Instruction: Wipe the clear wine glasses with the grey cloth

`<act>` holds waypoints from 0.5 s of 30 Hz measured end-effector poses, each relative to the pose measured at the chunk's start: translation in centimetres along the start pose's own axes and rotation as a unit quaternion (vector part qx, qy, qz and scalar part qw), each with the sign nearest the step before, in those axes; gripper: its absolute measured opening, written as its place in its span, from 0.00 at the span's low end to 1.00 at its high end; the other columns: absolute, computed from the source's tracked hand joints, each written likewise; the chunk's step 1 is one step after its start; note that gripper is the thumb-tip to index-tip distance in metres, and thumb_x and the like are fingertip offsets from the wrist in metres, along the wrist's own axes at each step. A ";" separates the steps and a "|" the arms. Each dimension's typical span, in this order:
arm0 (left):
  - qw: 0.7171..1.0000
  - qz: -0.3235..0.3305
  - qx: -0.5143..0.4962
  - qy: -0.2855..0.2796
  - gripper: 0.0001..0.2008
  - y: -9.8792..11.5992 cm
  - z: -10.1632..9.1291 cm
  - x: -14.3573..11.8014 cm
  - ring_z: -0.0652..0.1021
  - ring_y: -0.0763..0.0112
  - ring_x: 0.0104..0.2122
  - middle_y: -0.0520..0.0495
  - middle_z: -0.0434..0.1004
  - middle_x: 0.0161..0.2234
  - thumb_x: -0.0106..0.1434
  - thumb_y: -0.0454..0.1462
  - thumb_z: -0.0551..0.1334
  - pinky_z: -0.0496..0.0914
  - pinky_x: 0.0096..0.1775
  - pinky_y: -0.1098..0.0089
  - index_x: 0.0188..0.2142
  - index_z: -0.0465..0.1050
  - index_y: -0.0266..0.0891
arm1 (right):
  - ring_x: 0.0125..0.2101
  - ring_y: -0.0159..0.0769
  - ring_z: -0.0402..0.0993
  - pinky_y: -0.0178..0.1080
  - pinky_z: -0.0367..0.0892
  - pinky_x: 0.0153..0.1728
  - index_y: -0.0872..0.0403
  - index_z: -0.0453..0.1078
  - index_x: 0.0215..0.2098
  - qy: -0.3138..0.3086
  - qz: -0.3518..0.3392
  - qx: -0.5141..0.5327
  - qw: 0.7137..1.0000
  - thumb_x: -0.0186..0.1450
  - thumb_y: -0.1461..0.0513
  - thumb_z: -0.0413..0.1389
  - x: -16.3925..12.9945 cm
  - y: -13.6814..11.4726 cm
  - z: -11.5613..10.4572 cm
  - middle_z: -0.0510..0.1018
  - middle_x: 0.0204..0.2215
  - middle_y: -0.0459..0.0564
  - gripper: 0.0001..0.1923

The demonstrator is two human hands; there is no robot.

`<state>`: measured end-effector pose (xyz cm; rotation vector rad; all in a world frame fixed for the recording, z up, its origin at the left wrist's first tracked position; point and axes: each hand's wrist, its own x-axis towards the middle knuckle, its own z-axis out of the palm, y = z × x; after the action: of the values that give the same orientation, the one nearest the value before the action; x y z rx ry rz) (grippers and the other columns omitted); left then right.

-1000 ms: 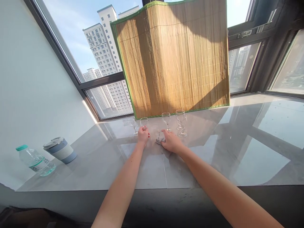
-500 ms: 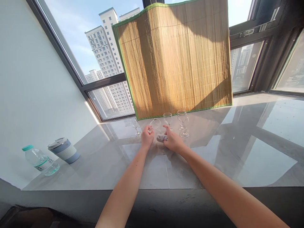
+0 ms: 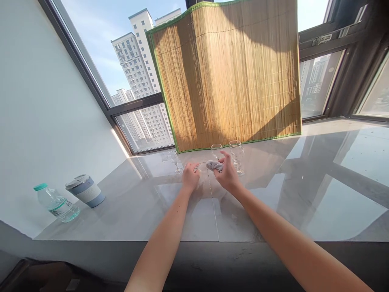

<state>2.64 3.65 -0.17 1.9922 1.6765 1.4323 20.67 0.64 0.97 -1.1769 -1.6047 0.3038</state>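
My left hand [image 3: 191, 177] is closed on a clear stemmed glass [image 3: 201, 165], tipped sideways with its bowl toward the right; its stem is mostly hidden by my fingers. A crumpled grey cloth [image 3: 213, 165] is pinched in my right hand [image 3: 227, 175], against or just beside the glass's rim; whether it goes inside, I cannot tell. One upright stemmed glass [image 3: 175, 161] stands left of my left hand. Behind my right hand are another glass [image 3: 216, 150] and, overlapping at its right, two more glasses [image 3: 237, 154], partly covered by my fingers.
On the left of the glossy grey stone sill [image 3: 146, 215] stand a plastic water bottle [image 3: 62, 207] with a teal cap and a lidded blue-grey cup [image 3: 86, 191]. A green-edged bamboo mat [image 3: 231, 77] leans on the window behind the glasses. The sill's front edge runs below my forearms.
My right hand has lifted the cloth up to the glass. In my left hand the glass has turned, its rim now lower and facing the cloth. The view has shifted slightly.
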 end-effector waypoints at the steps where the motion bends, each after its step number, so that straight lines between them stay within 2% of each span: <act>1: 1.000 0.005 -0.001 -0.010 0.20 0.0 0.0 0.0 0.72 0.67 0.34 0.46 0.73 0.39 0.54 0.25 0.57 0.66 0.43 0.67 0.43 0.78 0.43 | 0.31 0.36 0.68 0.36 0.59 0.30 0.52 0.46 0.63 0.000 0.004 -0.004 1.000 0.57 0.63 0.51 0.0 0.0 0.0 0.72 0.40 0.51 0.36; 7: 0.998 0.029 0.001 -0.057 0.21 0.4 0.2 -0.2 0.73 0.65 0.37 0.44 0.73 0.41 0.54 0.24 0.56 0.67 0.45 0.65 0.42 0.78 0.43 | 0.28 0.35 0.67 0.35 0.54 0.26 0.51 0.49 0.62 -0.005 0.024 -0.055 0.998 0.57 0.64 0.50 -0.1 0.0 -0.2 0.73 0.41 0.51 0.35; 11: 0.998 0.033 -0.017 -0.050 0.21 0.4 0.3 -0.2 0.73 0.65 0.39 0.44 0.73 0.41 0.54 0.24 0.56 0.67 0.44 0.66 0.42 0.78 0.42 | 0.30 0.36 0.68 0.35 0.53 0.26 0.52 0.50 0.62 0.001 0.060 -0.087 0.994 0.57 0.65 0.50 -0.1 0.1 -0.5 0.73 0.42 0.52 0.35; 15: 0.999 0.034 0.006 -0.039 0.21 0.3 0.3 -0.1 0.73 0.65 0.39 0.44 0.73 0.42 0.54 0.23 0.56 0.67 0.44 0.65 0.43 0.77 0.41 | 0.31 0.38 0.68 0.36 0.53 0.27 0.52 0.51 0.63 -0.025 0.076 -0.129 0.988 0.56 0.67 0.50 0.0 0.3 -0.6 0.73 0.43 0.53 0.36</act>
<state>3.02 3.55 -0.20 2.1033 1.6040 1.3494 21.33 0.54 0.98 -1.5047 -1.6354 0.2299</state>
